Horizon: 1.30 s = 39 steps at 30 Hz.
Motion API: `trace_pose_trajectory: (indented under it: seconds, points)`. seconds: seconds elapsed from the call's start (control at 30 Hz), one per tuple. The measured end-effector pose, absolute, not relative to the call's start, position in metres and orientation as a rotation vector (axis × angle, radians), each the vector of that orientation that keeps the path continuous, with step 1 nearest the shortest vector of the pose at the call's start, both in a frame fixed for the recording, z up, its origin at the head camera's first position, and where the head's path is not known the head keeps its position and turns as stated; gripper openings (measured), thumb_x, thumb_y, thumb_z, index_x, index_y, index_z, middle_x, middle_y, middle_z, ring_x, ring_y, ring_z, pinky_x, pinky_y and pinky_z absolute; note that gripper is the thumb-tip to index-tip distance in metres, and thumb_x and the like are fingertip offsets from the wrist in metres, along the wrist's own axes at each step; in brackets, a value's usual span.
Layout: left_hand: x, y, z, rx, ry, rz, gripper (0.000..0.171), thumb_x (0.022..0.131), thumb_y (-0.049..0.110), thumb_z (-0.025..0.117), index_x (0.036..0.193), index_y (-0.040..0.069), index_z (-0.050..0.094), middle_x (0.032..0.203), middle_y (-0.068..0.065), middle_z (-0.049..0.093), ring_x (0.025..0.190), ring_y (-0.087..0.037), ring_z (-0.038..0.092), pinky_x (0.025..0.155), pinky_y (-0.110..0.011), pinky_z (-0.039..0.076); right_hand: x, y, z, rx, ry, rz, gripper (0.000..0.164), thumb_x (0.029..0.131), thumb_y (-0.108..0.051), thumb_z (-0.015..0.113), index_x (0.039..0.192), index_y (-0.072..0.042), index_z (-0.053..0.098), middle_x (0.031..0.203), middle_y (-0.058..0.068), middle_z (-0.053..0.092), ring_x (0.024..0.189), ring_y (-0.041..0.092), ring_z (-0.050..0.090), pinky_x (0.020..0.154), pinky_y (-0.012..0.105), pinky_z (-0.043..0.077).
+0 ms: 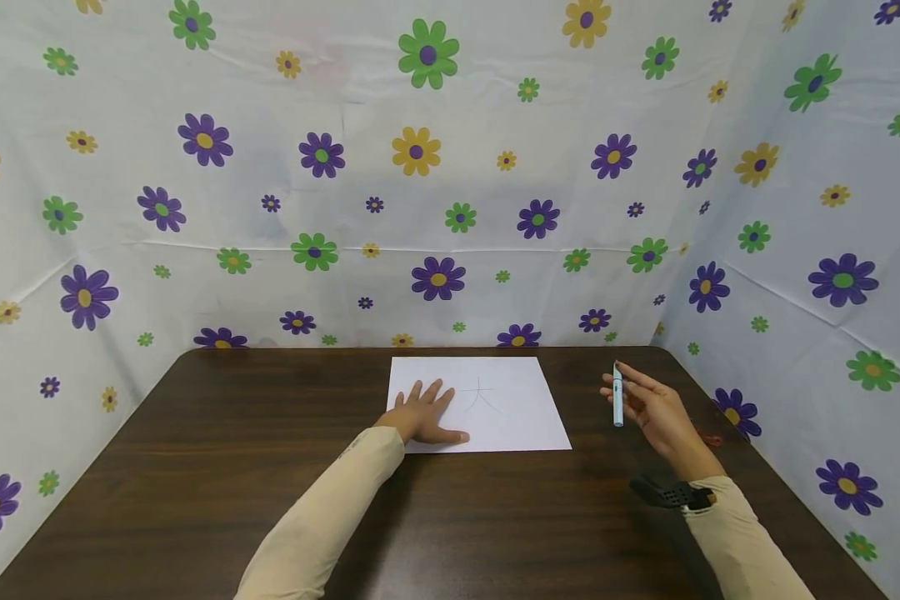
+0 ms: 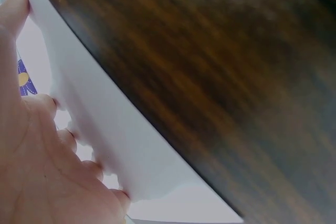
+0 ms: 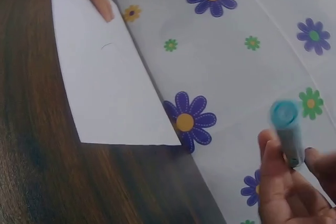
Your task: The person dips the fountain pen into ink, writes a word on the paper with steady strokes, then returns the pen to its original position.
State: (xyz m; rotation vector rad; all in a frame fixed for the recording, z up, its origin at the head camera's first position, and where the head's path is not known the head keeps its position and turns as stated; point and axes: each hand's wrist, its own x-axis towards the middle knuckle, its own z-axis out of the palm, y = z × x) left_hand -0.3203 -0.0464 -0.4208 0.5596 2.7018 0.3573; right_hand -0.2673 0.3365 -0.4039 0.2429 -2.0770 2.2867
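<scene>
A white sheet of paper (image 1: 528,421) lies on the dark table, with a few thin pen strokes (image 1: 479,389) drawn on it near the middle. My left hand (image 1: 422,414) rests on the sheet's left part, fingers spread and straight; the left wrist view shows its palm side (image 2: 47,171) over the paper. To the right of the sheet, my right hand (image 1: 660,412) pinches a light blue pen (image 1: 618,396) between thumb and fingers, held up off the table. In the right wrist view, the pen's rounded teal end (image 3: 286,113) points toward the camera.
The dark wood table (image 1: 217,467) extends to both sides and in front of the paper. A flower-print cloth (image 1: 390,200) hangs behind it and along the right side. A dark watch-like band (image 1: 671,493) is on my right wrist. A small reddish item (image 1: 711,439) lies behind that hand.
</scene>
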Motion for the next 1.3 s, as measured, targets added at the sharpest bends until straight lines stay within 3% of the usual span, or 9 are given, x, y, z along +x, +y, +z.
trace_pose_trajectory:
  seconds: [0.3, 0.5, 0.6, 0.7, 0.8, 0.93, 1.0, 1.17, 1.3]
  points:
    - [-0.319, -0.046, -0.42, 0.563, 2.698, 0.373, 0.093, 0.084, 0.067, 0.055, 0.154, 0.018, 0.019, 0.162, -0.009, 0.006, 0.147, -0.039, 0.001, 0.114, -0.06, 0.004, -0.255, 0.353, -0.4, 0.025, -2.305, 2.101, 0.076, 0.097, -0.021, 0.058, 0.154, -0.005, 0.009, 0.107, -0.018, 0.067, 0.093, 0.003, 0.068, 0.079, 0.014, 0.051]
    - [-0.318, -0.045, -0.42, 0.566, 2.698, 0.372, 0.092, 0.084, 0.066, 0.056, 0.154, 0.018, 0.02, 0.162, -0.009, 0.007, 0.146, -0.039, 0.002, 0.114, -0.061, 0.004, -0.238, 0.377, -0.398, -0.16, -2.279, 2.058, 0.067, 0.093, -0.024, 0.064, 0.144, 0.009, 0.033, 0.096, -0.018, 0.07, 0.088, 0.0, 0.067, 0.074, 0.013, 0.052]
    - [-0.318, -0.045, -0.419, 0.562, 2.698, 0.369, 0.092, 0.084, 0.065, 0.056, 0.154, 0.018, 0.02, 0.162, -0.009, 0.007, 0.147, -0.039, 0.001, 0.114, -0.061, 0.004, -0.228, 0.389, -0.399, -0.283, -2.379, 1.831, 0.065, 0.093, -0.028, 0.064, 0.138, 0.012, 0.041, 0.094, -0.016, 0.068, 0.081, -0.003, 0.066, 0.079, 0.022, 0.055]
    - [-0.318, -0.045, -0.419, 0.558, 2.695, 0.37, 0.092, 0.084, 0.065, 0.056, 0.154, 0.018, 0.02, 0.162, -0.009, 0.006, 0.147, -0.039, 0.001, 0.114, -0.06, 0.004, -0.218, 0.399, -0.401, -0.456, -2.519, 1.516, 0.068, 0.093, -0.036, 0.061, 0.137, 0.012, 0.042, 0.108, 0.007, 0.065, 0.082, 0.001, 0.062, 0.09, 0.043, 0.051]
    - [-0.318, -0.046, -0.418, 0.551, 2.69, 0.377, 0.092, 0.084, 0.066, 0.056, 0.155, 0.019, 0.019, 0.162, -0.009, 0.006, 0.147, -0.038, 0.0, 0.114, -0.06, 0.003, -0.208, 0.408, -0.404, -0.577, -2.6, 1.256, 0.066, 0.095, -0.039, 0.057, 0.134, 0.013, 0.046, 0.125, 0.035, 0.049, 0.09, 0.02, 0.062, 0.09, 0.056, 0.047]
    - [-0.319, -0.046, -0.418, 0.552, 2.693, 0.379, 0.092, 0.084, 0.065, 0.057, 0.154, 0.018, 0.021, 0.161, -0.01, 0.007, 0.146, -0.039, 0.001, 0.114, -0.061, 0.004, -0.202, 0.418, -0.409, -0.643, -2.629, 1.097, 0.06, 0.094, -0.035, 0.059, 0.126, 0.015, 0.052, 0.124, 0.039, 0.05, 0.095, 0.041, 0.059, 0.071, 0.044, 0.053]
    - [-0.319, -0.046, -0.419, 0.556, 2.698, 0.376, 0.092, 0.084, 0.065, 0.057, 0.154, 0.017, 0.021, 0.161, -0.01, 0.008, 0.146, -0.039, 0.002, 0.114, -0.061, 0.005, -0.201, 0.422, -0.412, -0.665, -2.643, 1.05, 0.057, 0.093, -0.034, 0.06, 0.123, 0.015, 0.054, 0.118, 0.039, 0.053, 0.093, 0.042, 0.058, 0.065, 0.039, 0.051]
    - [-0.319, -0.047, -0.42, 0.562, 2.696, 0.369, 0.093, 0.084, 0.067, 0.055, 0.155, 0.019, 0.019, 0.162, -0.009, 0.006, 0.146, -0.039, 0.0, 0.114, -0.06, 0.003, -0.201, 0.428, -0.421, -0.68, -2.676, 0.968, 0.051, 0.091, -0.03, 0.063, 0.115, 0.015, 0.06, 0.113, 0.039, 0.056, 0.092, 0.046, 0.057, 0.068, 0.048, 0.05]
    - [-0.32, -0.047, -0.421, 0.562, 2.696, 0.361, 0.093, 0.084, 0.068, 0.054, 0.155, 0.02, 0.018, 0.162, -0.008, 0.005, 0.147, -0.038, -0.001, 0.115, -0.06, 0.003, -0.202, 0.428, -0.426, -0.682, -2.689, 0.914, 0.05, 0.09, -0.029, 0.064, 0.113, 0.015, 0.061, 0.11, 0.039, 0.058, 0.088, 0.045, 0.059, 0.062, 0.042, 0.05]
